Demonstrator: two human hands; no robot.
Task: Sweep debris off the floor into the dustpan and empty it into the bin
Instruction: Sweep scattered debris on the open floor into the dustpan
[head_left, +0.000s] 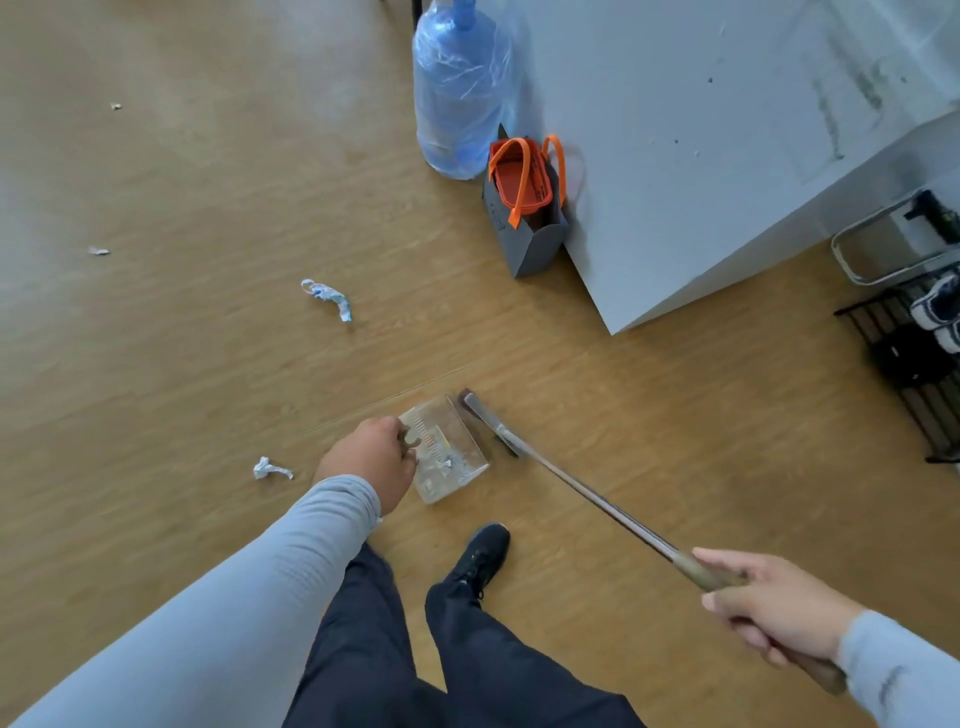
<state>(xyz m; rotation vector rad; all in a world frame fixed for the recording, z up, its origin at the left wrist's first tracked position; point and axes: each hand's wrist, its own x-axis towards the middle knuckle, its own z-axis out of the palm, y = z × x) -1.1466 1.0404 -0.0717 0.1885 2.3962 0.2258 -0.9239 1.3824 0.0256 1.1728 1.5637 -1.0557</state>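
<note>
Left hand (371, 460): fingers curled round handle of clear dustpan (448, 449) on floor. Right hand (769, 605): fingers wrapped round broom (571, 480) handle; bristles just beyond dustpan. Paper scraps (327, 297) lie apart.

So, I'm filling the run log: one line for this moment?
left hand holds dustpan | right hand holds broom | paper scraps unswept

Dustpan (447, 452) and broom (571, 483) in hand
</note>
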